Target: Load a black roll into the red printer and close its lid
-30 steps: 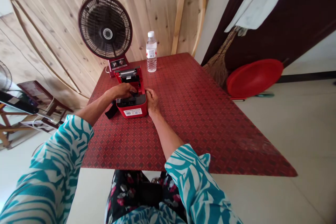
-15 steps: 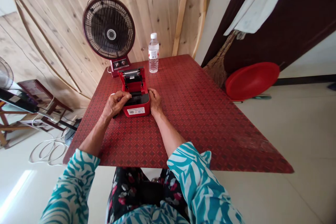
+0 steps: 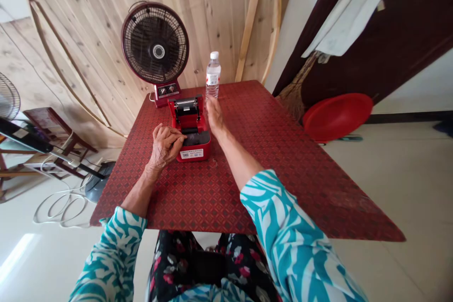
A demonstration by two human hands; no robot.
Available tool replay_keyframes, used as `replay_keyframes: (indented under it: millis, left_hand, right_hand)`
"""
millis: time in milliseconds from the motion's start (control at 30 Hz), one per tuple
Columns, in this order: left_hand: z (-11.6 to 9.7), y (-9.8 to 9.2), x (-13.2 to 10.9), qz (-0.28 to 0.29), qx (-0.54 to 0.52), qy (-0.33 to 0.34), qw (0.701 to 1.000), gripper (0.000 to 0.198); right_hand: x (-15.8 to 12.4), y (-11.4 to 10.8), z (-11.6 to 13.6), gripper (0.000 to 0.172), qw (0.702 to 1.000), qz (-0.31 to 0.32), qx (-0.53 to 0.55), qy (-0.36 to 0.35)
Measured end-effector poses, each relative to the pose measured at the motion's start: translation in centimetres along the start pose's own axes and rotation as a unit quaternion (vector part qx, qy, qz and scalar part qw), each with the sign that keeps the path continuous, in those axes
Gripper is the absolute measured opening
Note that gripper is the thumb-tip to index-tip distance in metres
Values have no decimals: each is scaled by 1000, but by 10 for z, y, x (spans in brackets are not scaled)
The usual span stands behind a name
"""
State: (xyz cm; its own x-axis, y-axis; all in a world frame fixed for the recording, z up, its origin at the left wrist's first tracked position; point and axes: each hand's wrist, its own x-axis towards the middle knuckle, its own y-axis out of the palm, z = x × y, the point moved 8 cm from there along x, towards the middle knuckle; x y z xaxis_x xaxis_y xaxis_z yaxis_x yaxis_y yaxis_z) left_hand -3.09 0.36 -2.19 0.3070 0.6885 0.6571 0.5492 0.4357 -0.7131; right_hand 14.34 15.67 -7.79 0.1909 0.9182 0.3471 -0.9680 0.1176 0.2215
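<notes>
A red thermal printer (image 3: 194, 139) stands on the table with its lid raised, showing a dark roller inside and a barcode sticker on the front. My left hand (image 3: 164, 146) lies curled against the printer's near left corner, fingertips on its dark top; its palm hides whether anything is held. My right hand (image 3: 214, 115) is stretched out flat, holding nothing, just past the printer's right side. Its fingertips come close to a clear water bottle (image 3: 213, 75) with a white cap, which stands upright behind the printer.
The red patterned table (image 3: 198, 203) carries a dark red desk fan (image 3: 155, 42) at the back left. A red plastic basin (image 3: 337, 117) and a straw broom (image 3: 293, 96) lean by a dark door (image 3: 389, 23). Cables (image 3: 60, 210) lie on the floor at left.
My right hand has left the printer's side and slid forward toward the bottle. The black strip beside the printer no longer shows. The head view has tilted slightly.
</notes>
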Motion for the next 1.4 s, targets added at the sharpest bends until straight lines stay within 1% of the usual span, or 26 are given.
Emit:
replay_keyframes:
  millis: [67,100,167,233,333,400,467,600,667,733,867,967,1067,1200,1267,1400]
  left_hand:
    - [-1,-1,0,-1,7,3,1000,29]
    - [0,0,1,1,7,1,1000,29]
    - [2,1,1,8,5,-7,1000,28]
    - [3,2,0,7,8,-10,1000,26]
    - [2,-2,-2,-27,25,-1,999,24]
    - [2,-6,-4,-51,41,-6,998,23]
    - [3,-7,-4,-57,47,-15,997,21]
    - [5,-6,-6,-59,29,-29,997,18]
    - [9,-7,-9,-64,24,-36,997,29]
    - [14,-6,-11,-49,21,-31,998,40]
    - [22,3,-14,39,28,-16,999,53]
    - [25,3,-14,74,36,-19,996,64]
    - [25,0,-15,79,34,-34,996,68]
    - [24,-5,-18,58,40,-63,996,63]
    - [25,-4,-19,55,41,-73,995,61]
    - [28,-1,-18,68,26,-79,994,61]
  right_hand:
    - [16,7,8,42,1000,14,0,20]
    - [19,11,11,41,999,29,-2,25]
    - [16,14,14,43,999,49,-7,22]
    - [3,10,14,46,999,47,-14,14]
    - [-24,-1,15,50,999,37,-28,-22]
    - [-42,-7,18,49,997,33,-48,-52]
    - [-58,-12,20,49,995,23,-68,-72]
    - [-74,-15,19,52,992,12,-89,-84]
    - [-76,-15,17,53,992,10,-93,-85]
    - [-75,-15,15,52,991,11,-99,-89]
    - [-73,-14,15,48,989,20,-114,-95]
    - [-74,-14,14,47,989,23,-114,-88]
    - [-75,-14,13,46,991,19,-106,-84]
    - [-75,-15,13,45,992,12,-94,-81]
    - [-75,-15,14,45,992,15,-95,-81]
    - [-77,-13,17,44,993,19,-88,-74]
